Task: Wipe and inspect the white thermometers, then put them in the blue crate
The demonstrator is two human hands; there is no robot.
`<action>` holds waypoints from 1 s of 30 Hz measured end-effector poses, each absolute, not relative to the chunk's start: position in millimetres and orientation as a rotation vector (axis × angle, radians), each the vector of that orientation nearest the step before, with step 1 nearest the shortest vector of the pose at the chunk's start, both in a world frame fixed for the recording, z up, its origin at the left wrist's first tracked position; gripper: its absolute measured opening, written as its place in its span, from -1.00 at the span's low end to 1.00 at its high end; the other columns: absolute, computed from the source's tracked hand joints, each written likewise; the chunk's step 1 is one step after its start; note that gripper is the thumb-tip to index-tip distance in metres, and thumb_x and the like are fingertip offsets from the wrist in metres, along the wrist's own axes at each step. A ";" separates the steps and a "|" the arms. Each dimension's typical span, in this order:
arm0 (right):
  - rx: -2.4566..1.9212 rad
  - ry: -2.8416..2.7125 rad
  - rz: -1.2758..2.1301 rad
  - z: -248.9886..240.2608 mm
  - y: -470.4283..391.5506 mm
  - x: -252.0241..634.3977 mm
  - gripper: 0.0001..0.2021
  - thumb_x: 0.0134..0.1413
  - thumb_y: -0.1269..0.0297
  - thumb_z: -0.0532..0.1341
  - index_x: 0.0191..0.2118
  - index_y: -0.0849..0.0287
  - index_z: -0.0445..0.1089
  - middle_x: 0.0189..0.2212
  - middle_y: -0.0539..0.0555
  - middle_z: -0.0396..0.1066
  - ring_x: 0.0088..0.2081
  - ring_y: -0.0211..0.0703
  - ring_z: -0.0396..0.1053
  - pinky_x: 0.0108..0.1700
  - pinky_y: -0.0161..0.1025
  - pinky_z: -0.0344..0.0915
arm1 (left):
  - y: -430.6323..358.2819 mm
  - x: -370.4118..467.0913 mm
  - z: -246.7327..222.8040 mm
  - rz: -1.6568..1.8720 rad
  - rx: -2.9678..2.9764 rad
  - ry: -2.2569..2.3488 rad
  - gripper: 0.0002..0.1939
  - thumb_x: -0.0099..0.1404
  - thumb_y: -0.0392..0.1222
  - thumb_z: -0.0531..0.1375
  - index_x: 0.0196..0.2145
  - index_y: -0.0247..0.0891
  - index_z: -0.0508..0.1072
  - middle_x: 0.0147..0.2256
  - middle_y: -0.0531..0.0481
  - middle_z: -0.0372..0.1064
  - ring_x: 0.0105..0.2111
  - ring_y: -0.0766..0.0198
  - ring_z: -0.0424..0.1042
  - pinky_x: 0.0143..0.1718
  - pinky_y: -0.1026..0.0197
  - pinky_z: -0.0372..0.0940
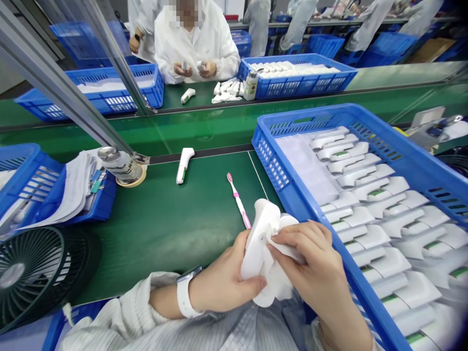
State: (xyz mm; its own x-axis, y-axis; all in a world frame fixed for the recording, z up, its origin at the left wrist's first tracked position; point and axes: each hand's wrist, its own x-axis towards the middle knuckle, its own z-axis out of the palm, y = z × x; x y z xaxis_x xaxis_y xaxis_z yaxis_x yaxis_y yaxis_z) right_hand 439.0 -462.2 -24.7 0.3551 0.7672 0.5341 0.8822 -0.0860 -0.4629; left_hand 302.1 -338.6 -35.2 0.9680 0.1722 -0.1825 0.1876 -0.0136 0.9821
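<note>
Hands [228, 279] [312, 258] partly hide a white device [258, 253] and crumpled white tissue [278, 282].

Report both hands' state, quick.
Left hand: closed around a white device, thumb across its lower part.
Right hand: closed, pinching a white cloth against the device.

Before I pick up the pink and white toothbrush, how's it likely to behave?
The toothbrush will probably feel light, being so slim. Its straight handle should stay stiff rather than flop. Lying on the smooth green table, it may slide or roll if nudged.
</note>
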 end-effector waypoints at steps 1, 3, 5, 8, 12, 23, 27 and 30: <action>-1.892 -1.433 -0.216 -24.5 -462.7 439.7 -0.88 0.05 0.43 0.25 -0.32 0.09 0.31 -0.41 -0.01 0.39 -0.31 -0.14 0.32 -0.12 -0.04 0.11 | -339.2 302.4 -35.2 -0.018 1.590 0.286 -0.26 0.11 -0.30 0.20 0.17 -0.27 -0.07 0.05 -0.17 0.20 -0.03 0.10 0.27 0.00 0.02 0.21; -1.915 -1.408 -0.253 -24.2 -463.5 440.7 -0.89 0.05 0.41 0.25 -0.32 0.09 0.31 -0.41 -0.01 0.40 -0.30 -0.13 0.32 -0.14 -0.06 0.11 | -340.1 303.0 -35.5 -0.029 1.586 0.292 -0.25 0.11 -0.28 0.20 0.17 -0.28 -0.08 0.06 -0.18 0.19 0.00 0.08 0.25 0.03 0.01 0.19; -1.910 -1.429 -0.247 -23.7 -464.3 440.8 -0.89 0.05 0.43 0.23 -0.32 0.09 0.31 -0.40 0.00 0.40 -0.29 -0.13 0.31 -0.15 -0.07 0.10 | -340.5 303.0 -36.3 -0.037 1.582 0.280 -0.25 0.11 -0.28 0.21 0.17 -0.29 -0.08 0.05 -0.19 0.21 -0.01 0.08 0.26 0.02 0.01 0.20; -1.900 -1.509 -0.204 -23.2 -465.8 440.9 -0.87 0.04 0.47 0.22 -0.33 0.10 0.31 -0.39 0.00 0.40 -0.28 -0.12 0.30 -0.12 -0.03 0.08 | -341.0 302.5 -37.8 -0.032 1.577 0.260 -0.26 0.10 -0.29 0.20 0.17 -0.29 -0.07 0.04 -0.18 0.22 -0.03 0.09 0.27 0.00 0.03 0.22; -1.926 -1.473 -0.245 -23.7 -467.1 442.3 -0.89 0.05 0.44 0.24 -0.33 0.10 0.31 -0.40 0.01 0.40 -0.28 -0.11 0.28 -0.15 -0.04 0.08 | -342.4 301.9 -37.7 -0.031 1.580 0.282 -0.26 0.10 -0.27 0.20 0.17 -0.28 -0.07 0.04 -0.19 0.22 -0.04 0.07 0.28 -0.01 0.01 0.22; -1.885 -1.483 -0.205 -22.0 -468.9 442.9 -0.87 0.04 0.49 0.25 -0.34 0.13 0.32 -0.39 0.03 0.41 -0.27 -0.10 0.28 -0.15 0.00 0.10 | -341.9 302.0 -38.7 -0.028 1.590 0.243 -0.27 0.11 -0.28 0.19 0.18 -0.28 -0.07 0.02 -0.15 0.24 -0.07 0.13 0.29 -0.04 0.05 0.24; -1.865 -1.526 -0.169 -21.5 -469.7 443.5 -0.87 0.04 0.50 0.26 -0.35 0.12 0.33 -0.38 0.02 0.40 -0.28 -0.10 0.29 -0.14 0.02 0.10 | -341.7 301.9 -37.6 -0.040 1.599 0.246 -0.27 0.11 -0.28 0.19 0.17 -0.28 -0.07 0.02 -0.16 0.23 -0.06 0.12 0.28 -0.03 0.02 0.24; -1.838 -1.373 -0.300 -23.0 -477.8 445.2 -0.82 -0.02 0.52 0.29 -0.32 0.14 0.34 -0.38 0.03 0.38 -0.29 -0.09 0.30 -0.19 -0.02 0.16 | -339.7 301.5 -36.0 -0.026 1.621 0.236 -0.29 0.10 -0.29 0.20 0.15 -0.26 -0.04 -0.01 -0.14 0.24 -0.08 0.12 0.28 -0.04 0.00 0.23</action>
State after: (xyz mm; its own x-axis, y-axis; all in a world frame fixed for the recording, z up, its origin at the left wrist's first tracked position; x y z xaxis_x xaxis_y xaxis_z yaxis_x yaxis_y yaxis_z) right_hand 445.2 -477.8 -23.0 0.3818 0.6945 0.6099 0.8857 -0.0863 -0.4561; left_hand 301.5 -339.7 -36.0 0.9775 0.1362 -0.1609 0.1684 -0.0454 0.9847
